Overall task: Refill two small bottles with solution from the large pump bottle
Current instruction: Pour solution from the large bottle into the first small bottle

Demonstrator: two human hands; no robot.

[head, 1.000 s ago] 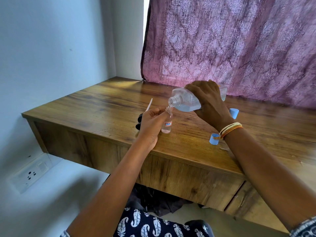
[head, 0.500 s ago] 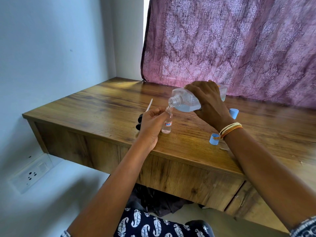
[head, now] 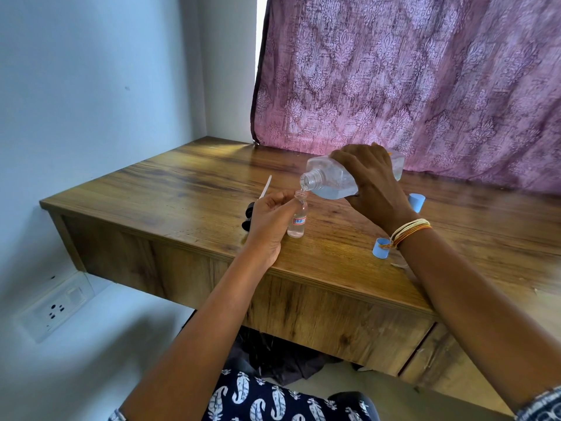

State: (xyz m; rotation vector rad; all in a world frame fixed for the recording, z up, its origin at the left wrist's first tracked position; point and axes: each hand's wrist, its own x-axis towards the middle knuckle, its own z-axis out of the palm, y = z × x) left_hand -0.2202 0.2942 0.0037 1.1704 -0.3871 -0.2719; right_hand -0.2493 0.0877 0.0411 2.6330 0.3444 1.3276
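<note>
The right hand (head: 372, 185) grips the big clear plastic bottle (head: 332, 180), tipped sideways. Its ribbed open mouth sits just above the small clear glass bottle (head: 296, 221), held upright by the left hand (head: 268, 223).

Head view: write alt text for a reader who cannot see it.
A right hand tips a large clear bottle so its open neck meets the mouth of a small bottle, which the left hand steadies upright on a wooden desk. Two blue caps lie nearby.
</note>
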